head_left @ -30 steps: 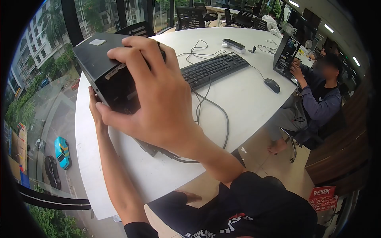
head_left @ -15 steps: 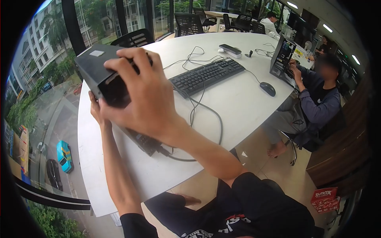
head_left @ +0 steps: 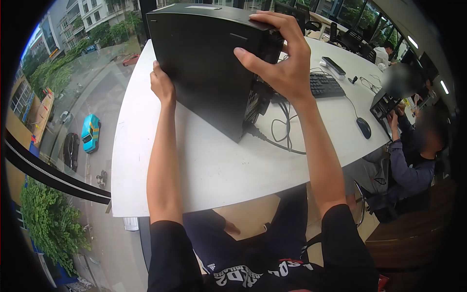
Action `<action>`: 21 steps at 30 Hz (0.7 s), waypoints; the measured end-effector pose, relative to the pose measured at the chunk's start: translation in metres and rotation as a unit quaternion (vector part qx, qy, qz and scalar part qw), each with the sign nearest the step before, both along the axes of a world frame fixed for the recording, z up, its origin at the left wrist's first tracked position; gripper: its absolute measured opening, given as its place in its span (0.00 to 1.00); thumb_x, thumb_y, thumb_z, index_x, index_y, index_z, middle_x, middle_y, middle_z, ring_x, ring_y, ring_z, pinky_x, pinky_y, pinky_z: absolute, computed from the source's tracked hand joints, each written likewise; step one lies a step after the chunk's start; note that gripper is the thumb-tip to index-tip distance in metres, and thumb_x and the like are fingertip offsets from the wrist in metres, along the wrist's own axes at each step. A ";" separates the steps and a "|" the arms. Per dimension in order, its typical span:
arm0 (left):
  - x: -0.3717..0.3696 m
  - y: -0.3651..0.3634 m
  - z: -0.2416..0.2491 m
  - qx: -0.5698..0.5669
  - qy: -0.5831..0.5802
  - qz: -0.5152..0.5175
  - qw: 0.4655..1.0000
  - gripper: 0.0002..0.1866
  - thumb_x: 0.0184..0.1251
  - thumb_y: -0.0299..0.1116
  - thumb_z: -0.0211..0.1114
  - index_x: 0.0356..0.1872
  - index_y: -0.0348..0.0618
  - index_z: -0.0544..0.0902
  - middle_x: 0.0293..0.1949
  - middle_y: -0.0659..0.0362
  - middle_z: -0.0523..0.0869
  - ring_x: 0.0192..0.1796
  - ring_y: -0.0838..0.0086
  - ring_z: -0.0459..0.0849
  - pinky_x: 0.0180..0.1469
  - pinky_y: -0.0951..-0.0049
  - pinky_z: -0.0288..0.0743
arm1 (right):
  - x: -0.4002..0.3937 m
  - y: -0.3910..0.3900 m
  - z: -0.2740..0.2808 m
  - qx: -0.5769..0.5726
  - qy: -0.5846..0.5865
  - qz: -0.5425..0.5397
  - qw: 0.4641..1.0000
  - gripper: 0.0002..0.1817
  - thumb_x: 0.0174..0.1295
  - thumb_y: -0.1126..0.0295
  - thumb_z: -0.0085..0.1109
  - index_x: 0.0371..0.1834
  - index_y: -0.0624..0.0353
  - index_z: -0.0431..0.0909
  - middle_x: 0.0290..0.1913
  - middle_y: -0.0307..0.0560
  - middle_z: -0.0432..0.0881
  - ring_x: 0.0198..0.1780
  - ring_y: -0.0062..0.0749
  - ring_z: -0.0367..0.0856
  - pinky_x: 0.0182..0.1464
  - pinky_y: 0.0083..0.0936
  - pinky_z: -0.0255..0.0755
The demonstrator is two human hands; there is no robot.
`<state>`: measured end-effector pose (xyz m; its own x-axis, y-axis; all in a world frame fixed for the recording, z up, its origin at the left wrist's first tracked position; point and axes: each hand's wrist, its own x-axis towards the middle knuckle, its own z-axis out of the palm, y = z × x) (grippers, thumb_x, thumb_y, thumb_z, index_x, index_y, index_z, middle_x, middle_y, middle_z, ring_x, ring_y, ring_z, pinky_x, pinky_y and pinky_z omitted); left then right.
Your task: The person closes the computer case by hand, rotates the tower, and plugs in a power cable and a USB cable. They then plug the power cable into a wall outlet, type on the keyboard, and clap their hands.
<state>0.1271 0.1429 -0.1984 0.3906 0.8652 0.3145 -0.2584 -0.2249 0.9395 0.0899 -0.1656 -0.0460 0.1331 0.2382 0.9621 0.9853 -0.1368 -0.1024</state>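
A black desktop computer case [head_left: 204,73] stands tilted on the white table, its broad flat side panel facing me. My right hand [head_left: 287,61] grips its upper rear corner, thumb on the side panel and fingers over the top. Against the left edge rests my left hand [head_left: 163,86], its fingertips partly hidden behind the case. A power cable [head_left: 272,141] is plugged in at the lower rear. Most of the rear face is turned away from me.
On the white table [head_left: 219,180], a black keyboard [head_left: 327,86] lies behind the case, with a mouse [head_left: 363,128] and a phone [head_left: 333,66] nearby. To the right, a seated person [head_left: 413,155] handles another computer case [head_left: 384,104]. A window borders the left side.
The computer case has turned so its side panel now faces me. My right hand has shifted to its rear top corner, and my view has swung right.
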 end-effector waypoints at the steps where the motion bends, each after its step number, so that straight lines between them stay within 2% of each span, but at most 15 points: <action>1: 0.006 0.011 -0.004 -0.002 -0.017 -0.004 1.000 0.42 0.81 0.67 0.48 0.51 0.28 0.87 0.50 0.40 0.91 0.55 0.50 0.87 0.63 0.57 0.75 | 0.000 0.000 -0.002 0.012 0.009 0.016 1.000 0.30 0.49 0.59 0.84 0.56 0.55 0.86 0.55 0.45 0.84 0.56 0.38 0.86 0.57 0.32 0.81; 4: 0.024 0.061 -0.004 -0.092 0.059 -0.141 0.984 0.41 0.81 0.67 0.49 0.52 0.31 0.89 0.52 0.44 0.91 0.56 0.57 0.88 0.62 0.60 0.75 | -0.002 0.000 0.000 0.013 0.001 0.008 1.000 0.30 0.49 0.61 0.84 0.56 0.55 0.85 0.56 0.46 0.84 0.57 0.39 0.86 0.57 0.32 0.81; 5: 0.022 0.068 0.005 -0.131 0.039 -0.225 0.965 0.40 0.80 0.67 0.50 0.58 0.33 0.88 0.57 0.47 0.91 0.58 0.61 0.88 0.64 0.62 0.76 | -0.005 0.001 -0.001 0.020 0.013 0.007 1.000 0.30 0.49 0.60 0.84 0.56 0.55 0.85 0.58 0.48 0.84 0.57 0.41 0.86 0.57 0.33 0.81; 7: 0.030 0.083 0.019 -0.214 -0.056 -0.394 0.892 0.38 0.82 0.63 0.49 0.65 0.34 0.84 0.59 0.47 0.90 0.61 0.59 0.88 0.68 0.62 0.76 | -0.006 0.003 -0.003 0.030 0.009 0.005 0.999 0.30 0.48 0.61 0.83 0.56 0.56 0.84 0.58 0.49 0.84 0.57 0.42 0.85 0.58 0.33 0.81; 9: 0.038 0.093 0.024 -0.142 -0.069 -0.443 0.883 0.38 0.80 0.65 0.54 0.73 0.42 0.76 0.69 0.53 0.82 0.71 0.57 0.79 0.76 0.55 0.69 | -0.002 0.005 -0.004 0.041 -0.013 0.005 0.999 0.31 0.46 0.61 0.83 0.56 0.55 0.84 0.59 0.50 0.84 0.59 0.46 0.84 0.58 0.36 0.80; 10: 0.037 0.089 0.029 -0.189 -0.075 -0.464 0.862 0.36 0.82 0.63 0.54 0.74 0.43 0.75 0.73 0.54 0.79 0.75 0.58 0.75 0.77 0.56 0.70 | -0.002 0.004 -0.004 0.038 -0.026 -0.007 0.999 0.32 0.46 0.61 0.82 0.57 0.55 0.83 0.59 0.51 0.83 0.59 0.47 0.84 0.58 0.37 0.80; 11: 0.049 0.093 0.029 -0.181 -0.107 -0.455 0.865 0.35 0.84 0.60 0.54 0.76 0.41 0.73 0.73 0.53 0.79 0.75 0.58 0.75 0.77 0.56 0.71 | -0.003 0.002 -0.003 0.035 -0.040 -0.023 0.998 0.32 0.45 0.61 0.82 0.57 0.55 0.83 0.60 0.51 0.83 0.59 0.48 0.84 0.58 0.38 0.80; 12: 0.058 0.096 0.026 -0.175 -0.101 -0.427 0.881 0.33 0.85 0.55 0.55 0.75 0.38 0.74 0.71 0.52 0.80 0.73 0.58 0.79 0.75 0.56 0.73 | -0.004 0.003 -0.006 0.037 -0.018 -0.017 0.999 0.33 0.46 0.60 0.81 0.58 0.54 0.82 0.61 0.51 0.82 0.59 0.50 0.83 0.59 0.40 0.79; 13: 0.070 0.112 0.013 -0.150 -0.092 -0.454 0.873 0.32 0.84 0.54 0.57 0.73 0.37 0.77 0.67 0.51 0.84 0.67 0.58 0.84 0.72 0.57 0.78 | -0.006 0.002 -0.007 0.036 -0.004 -0.021 0.999 0.32 0.46 0.59 0.81 0.57 0.53 0.82 0.61 0.51 0.81 0.59 0.52 0.81 0.61 0.42 0.78; 14: 0.080 0.115 0.010 -0.180 -0.096 -0.469 0.859 0.30 0.83 0.51 0.58 0.71 0.37 0.79 0.63 0.50 0.87 0.63 0.58 0.87 0.70 0.57 0.80 | -0.007 0.001 -0.007 0.037 -0.001 -0.023 0.999 0.32 0.47 0.58 0.80 0.58 0.53 0.81 0.62 0.51 0.80 0.60 0.53 0.80 0.62 0.43 0.77; 17: 0.088 0.137 -0.005 -0.227 -0.073 -0.488 0.840 0.28 0.82 0.50 0.58 0.70 0.37 0.79 0.63 0.51 0.88 0.63 0.57 0.87 0.68 0.56 0.81 | -0.013 -0.003 -0.004 0.030 0.011 -0.030 0.999 0.34 0.47 0.61 0.82 0.60 0.54 0.81 0.63 0.51 0.81 0.63 0.52 0.81 0.64 0.41 0.76; 18: 0.080 0.135 -0.002 -0.225 -0.068 -0.499 0.834 0.27 0.82 0.49 0.58 0.69 0.39 0.80 0.63 0.52 0.88 0.63 0.57 0.87 0.68 0.55 0.81 | -0.014 -0.003 -0.005 0.026 0.019 -0.024 0.999 0.35 0.47 0.60 0.83 0.61 0.52 0.81 0.65 0.50 0.79 0.65 0.52 0.79 0.65 0.42 0.75; 21: 0.077 0.150 -0.014 -0.102 -0.102 -0.577 0.804 0.30 0.81 0.49 0.59 0.74 0.39 0.76 0.66 0.50 0.86 0.66 0.55 0.85 0.71 0.54 0.79 | -0.007 -0.008 -0.008 0.018 0.023 -0.003 1.000 0.37 0.46 0.59 0.83 0.63 0.51 0.80 0.68 0.52 0.76 0.68 0.53 0.77 0.67 0.42 0.75</action>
